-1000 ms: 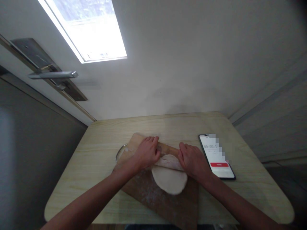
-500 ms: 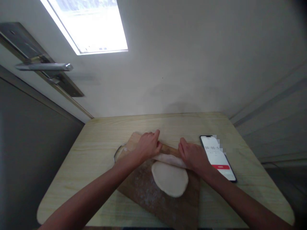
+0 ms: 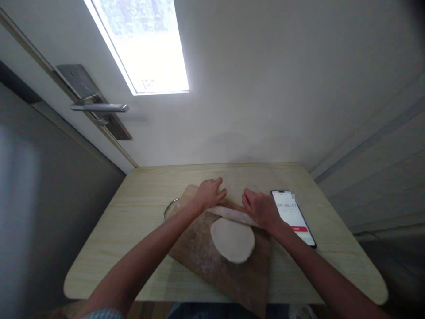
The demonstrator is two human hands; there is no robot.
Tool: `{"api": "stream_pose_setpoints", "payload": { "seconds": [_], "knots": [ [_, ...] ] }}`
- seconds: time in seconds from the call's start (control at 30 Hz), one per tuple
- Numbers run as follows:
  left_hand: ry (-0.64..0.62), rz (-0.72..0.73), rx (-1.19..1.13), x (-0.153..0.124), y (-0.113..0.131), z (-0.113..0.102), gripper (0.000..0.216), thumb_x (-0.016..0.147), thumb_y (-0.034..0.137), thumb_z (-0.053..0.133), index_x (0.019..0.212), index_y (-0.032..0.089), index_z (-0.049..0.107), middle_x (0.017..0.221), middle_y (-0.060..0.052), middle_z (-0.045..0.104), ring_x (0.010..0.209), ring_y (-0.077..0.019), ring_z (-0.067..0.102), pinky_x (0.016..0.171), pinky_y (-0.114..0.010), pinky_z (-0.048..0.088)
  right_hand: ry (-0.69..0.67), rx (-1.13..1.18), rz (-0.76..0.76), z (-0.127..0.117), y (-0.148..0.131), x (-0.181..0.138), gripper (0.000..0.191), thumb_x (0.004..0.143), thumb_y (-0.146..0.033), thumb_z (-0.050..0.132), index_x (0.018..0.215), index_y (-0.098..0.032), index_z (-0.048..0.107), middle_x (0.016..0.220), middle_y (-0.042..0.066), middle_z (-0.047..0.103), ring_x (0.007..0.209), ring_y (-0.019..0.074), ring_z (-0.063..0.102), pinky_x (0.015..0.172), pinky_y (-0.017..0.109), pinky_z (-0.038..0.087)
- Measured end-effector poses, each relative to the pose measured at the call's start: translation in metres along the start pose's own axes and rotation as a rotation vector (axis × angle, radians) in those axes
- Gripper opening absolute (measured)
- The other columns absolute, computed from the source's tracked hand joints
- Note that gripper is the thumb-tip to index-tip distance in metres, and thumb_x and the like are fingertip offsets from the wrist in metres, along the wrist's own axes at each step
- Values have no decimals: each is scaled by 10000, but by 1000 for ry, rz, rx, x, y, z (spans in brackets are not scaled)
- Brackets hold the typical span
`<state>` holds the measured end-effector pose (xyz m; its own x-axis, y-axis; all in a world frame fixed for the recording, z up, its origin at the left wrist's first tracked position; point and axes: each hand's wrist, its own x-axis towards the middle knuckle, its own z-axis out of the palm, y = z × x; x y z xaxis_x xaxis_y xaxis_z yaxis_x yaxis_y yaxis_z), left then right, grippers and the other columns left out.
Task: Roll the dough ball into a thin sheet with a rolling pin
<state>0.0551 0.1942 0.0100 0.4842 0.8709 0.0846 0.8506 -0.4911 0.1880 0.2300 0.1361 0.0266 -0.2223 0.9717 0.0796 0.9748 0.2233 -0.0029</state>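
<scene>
A floured rolling pin (image 3: 235, 215) lies across the far edge of a flat, rounded sheet of dough (image 3: 232, 240) on a wooden cutting board (image 3: 202, 254). My right hand (image 3: 261, 207) is closed over the pin's right end, which its palm hides. At the pin's left end, my left hand (image 3: 210, 193) has thumb and fingers apart, not wrapped round the wood; whether its palm touches the pin is hard to tell. White flour dusts the board left of the dough.
A phone (image 3: 294, 219) showing a timer lies right of the board, close to my right forearm. The board's metal ring handle (image 3: 166, 210) sticks out at left. Behind the pale wooden table (image 3: 133, 208) stands a white door with a lever handle (image 3: 99, 107).
My left hand has loosened from the rolling pin, its fingers spreading. My right hand stays closed on it. The view has shifted, so door and table appear lower and farther off.
</scene>
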Motion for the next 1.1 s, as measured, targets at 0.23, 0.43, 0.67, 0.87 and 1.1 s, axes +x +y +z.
{"api": "stream_pose_setpoints", "payload": {
  "seconds": [0.23,0.43,0.67,0.87,1.1],
  "knots": [
    [192,1,8,-9,11,-9,213,818,234,355,932,127,500,841,-85,596,818,-204,542,750,-334,413,-24,101,-349,0,-3,-30,298,835,-392,353,831,-172,554,791,61,599,720,163,541,617,257,312],
    [230,381,-100,-81,39,-25,271,821,280,349,1007,144,492,1000,-104,569,964,-199,500,861,-348,375,-121,352,-187,8,6,-45,335,847,-438,295,813,-179,505,772,53,602,666,158,539,567,251,325],
    [-91,504,88,-138,52,-7,741,726,562,460,1279,101,282,1344,-167,311,1223,-285,288,970,-404,260,72,827,47,-2,20,-50,322,817,-468,303,656,-208,402,579,-27,487,527,111,438,483,223,294],
    [-65,459,161,-135,60,-2,347,854,179,370,1192,117,414,1267,-140,436,1177,-243,383,929,-359,330,86,832,76,-3,24,-67,298,797,-459,332,642,-213,396,539,-38,455,504,111,411,462,220,277],
    [-51,-52,-406,-109,72,-40,402,861,399,311,800,136,609,734,-54,647,689,-179,597,600,-267,444,136,802,135,-6,32,-71,342,789,-505,318,644,-213,420,548,-22,479,518,125,435,467,227,290]
  ]
}}
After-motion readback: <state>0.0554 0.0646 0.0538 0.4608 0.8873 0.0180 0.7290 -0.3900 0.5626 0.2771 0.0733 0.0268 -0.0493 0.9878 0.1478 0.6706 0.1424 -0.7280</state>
